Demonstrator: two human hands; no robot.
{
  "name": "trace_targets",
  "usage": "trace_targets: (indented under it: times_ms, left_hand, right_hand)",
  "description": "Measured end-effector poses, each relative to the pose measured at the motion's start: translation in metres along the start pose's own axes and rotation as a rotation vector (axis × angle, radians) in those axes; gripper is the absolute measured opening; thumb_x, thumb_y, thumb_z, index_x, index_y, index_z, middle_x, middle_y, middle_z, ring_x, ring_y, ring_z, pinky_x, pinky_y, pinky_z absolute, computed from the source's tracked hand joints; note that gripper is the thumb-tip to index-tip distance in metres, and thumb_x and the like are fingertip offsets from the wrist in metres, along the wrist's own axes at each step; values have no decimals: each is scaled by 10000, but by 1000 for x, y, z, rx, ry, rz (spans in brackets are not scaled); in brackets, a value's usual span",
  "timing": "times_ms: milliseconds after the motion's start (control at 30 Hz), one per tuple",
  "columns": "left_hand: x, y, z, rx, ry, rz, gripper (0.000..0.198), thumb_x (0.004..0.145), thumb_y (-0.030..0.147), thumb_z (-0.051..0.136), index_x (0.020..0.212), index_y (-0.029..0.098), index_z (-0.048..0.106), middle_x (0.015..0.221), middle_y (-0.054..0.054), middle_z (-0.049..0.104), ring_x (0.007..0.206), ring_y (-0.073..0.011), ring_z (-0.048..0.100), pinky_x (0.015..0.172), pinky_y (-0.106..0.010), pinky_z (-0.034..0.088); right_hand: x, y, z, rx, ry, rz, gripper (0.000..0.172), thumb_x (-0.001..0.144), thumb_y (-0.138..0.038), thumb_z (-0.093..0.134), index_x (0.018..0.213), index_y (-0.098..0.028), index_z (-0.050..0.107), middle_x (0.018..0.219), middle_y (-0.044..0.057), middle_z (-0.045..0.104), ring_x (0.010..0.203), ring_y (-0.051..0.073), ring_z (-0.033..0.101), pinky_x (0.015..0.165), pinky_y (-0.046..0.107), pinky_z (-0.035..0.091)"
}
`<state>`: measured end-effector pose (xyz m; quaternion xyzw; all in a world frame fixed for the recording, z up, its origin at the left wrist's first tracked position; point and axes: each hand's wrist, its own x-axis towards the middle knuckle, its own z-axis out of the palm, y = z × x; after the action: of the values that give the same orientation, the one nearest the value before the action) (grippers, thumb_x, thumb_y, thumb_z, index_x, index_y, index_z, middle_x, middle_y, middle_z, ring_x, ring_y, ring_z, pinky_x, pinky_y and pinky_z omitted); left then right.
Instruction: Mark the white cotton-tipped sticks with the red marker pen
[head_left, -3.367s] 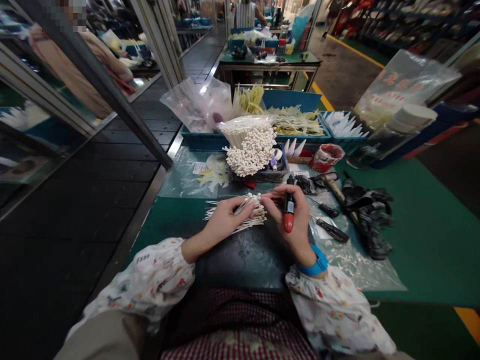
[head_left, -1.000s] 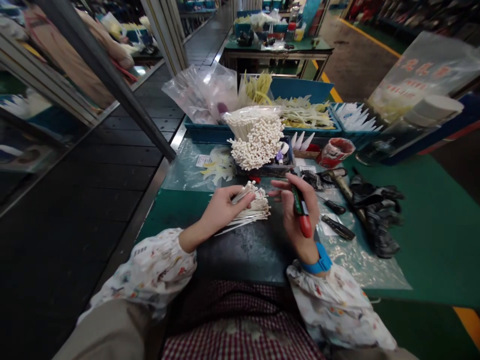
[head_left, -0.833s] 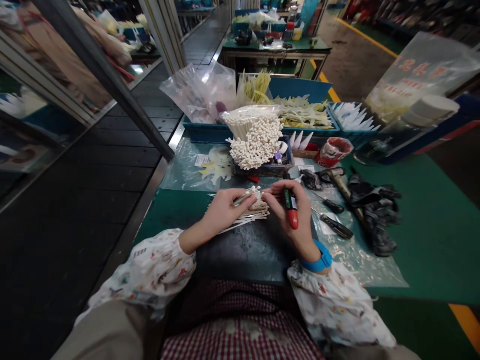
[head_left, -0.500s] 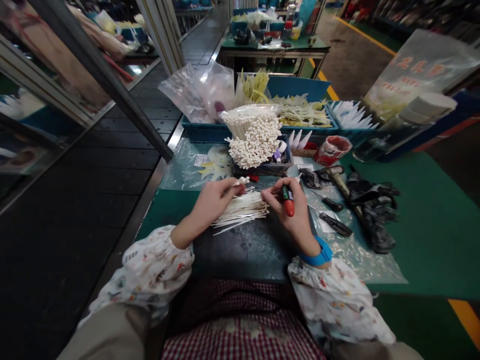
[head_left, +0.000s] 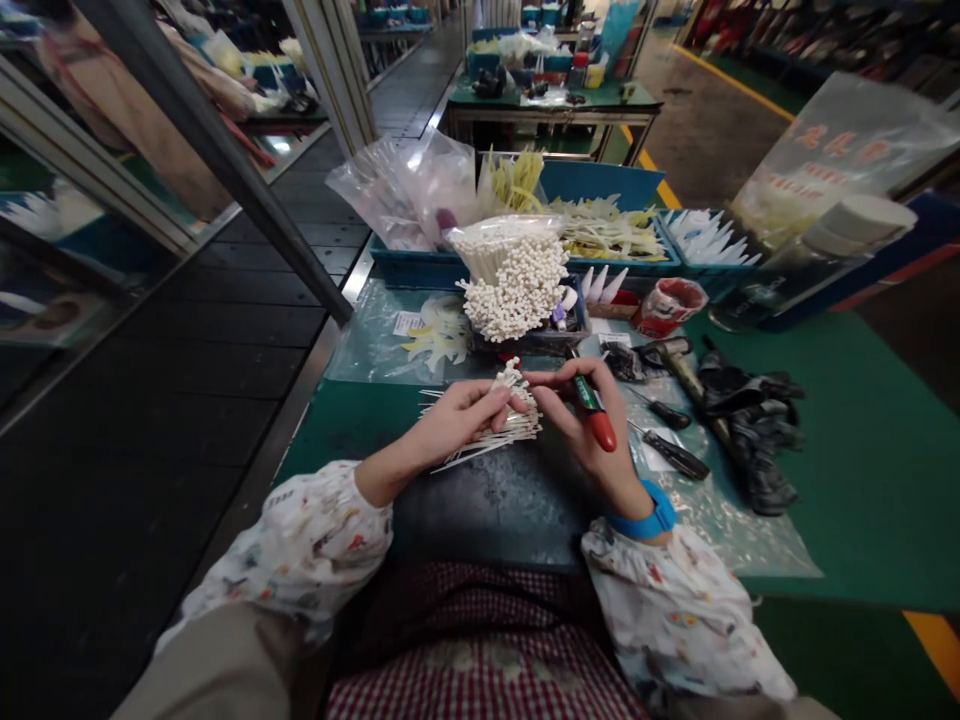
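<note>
My left hand (head_left: 471,412) is closed on a small bunch of thin white stems with round white tips (head_left: 511,374). Just to its right, my right hand (head_left: 594,425) grips a black-and-green tube with a red end (head_left: 602,430), which lies across the palm. Its thumb and index finger reach towards the bunch; whether they touch it I cannot tell. Under my left hand lies a pile of loose white stems (head_left: 480,455), partly covered. Behind both hands stands a big plastic-wrapped bundle of the same round-tipped stems (head_left: 517,285).
Yellow-white leaf-like pieces (head_left: 435,335) lie on plastic at the left. Right of my hands are a screwdriver (head_left: 675,455), dark crumpled gloves (head_left: 750,420) and a red cup (head_left: 670,305). Blue bins (head_left: 420,268) line the back, beside a clear bottle (head_left: 814,260). A metal post (head_left: 225,150) slants at left.
My left hand has moved right and down, bringing the bunch closer to my right hand. The right hand's index finger has stretched towards the bunch, and the tube has tilted.
</note>
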<state>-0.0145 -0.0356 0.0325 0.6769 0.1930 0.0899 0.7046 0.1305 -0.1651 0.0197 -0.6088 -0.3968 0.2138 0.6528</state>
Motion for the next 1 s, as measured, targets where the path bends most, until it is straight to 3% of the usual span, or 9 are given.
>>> trace_targets:
  times_ms: [200,433,633,800,1000]
  left_hand:
    - [1,-2,2,32,-35,-18,475,931,592,598,965,131,709,652,43,510,473,-58,340,454,-229,209]
    - [-1,2,3,107,-98,-13,506,953,601,563,703,162,593,525,67,398,456,-65,319,460,-231,206]
    - [0,3,2,103,-101,-9,415,948,528,578,950,139,722,653,30,549,483,-64,364,457,-218,228]
    - [0,5,1,108,-101,-61,491,909,603,594,716,154,643,513,59,416,456,-67,316,453,-223,194]
    - [0,7,2,72,-87,-56,502,901,611,599,672,164,610,509,62,402,457,-69,307,461,-232,203]
  right_hand:
    - [-2,0,4,104,35,58,342,830,-344,812,942,-263,499,897,-12,766,800,173,719,780,350,530]
    - [-2,1,5,159,-6,104,363,840,-334,801,956,-274,462,805,-59,700,691,142,677,701,322,527]
    - [-2,-1,6,171,21,104,371,803,-348,831,958,-270,503,911,-27,750,782,154,732,747,328,600]
    - [-1,-3,7,255,-1,143,423,759,-360,861,939,-273,488,879,-39,763,749,155,751,707,308,631]
    - [-1,-4,7,194,20,113,411,796,-364,827,943,-279,452,850,-45,754,682,150,727,678,316,623]
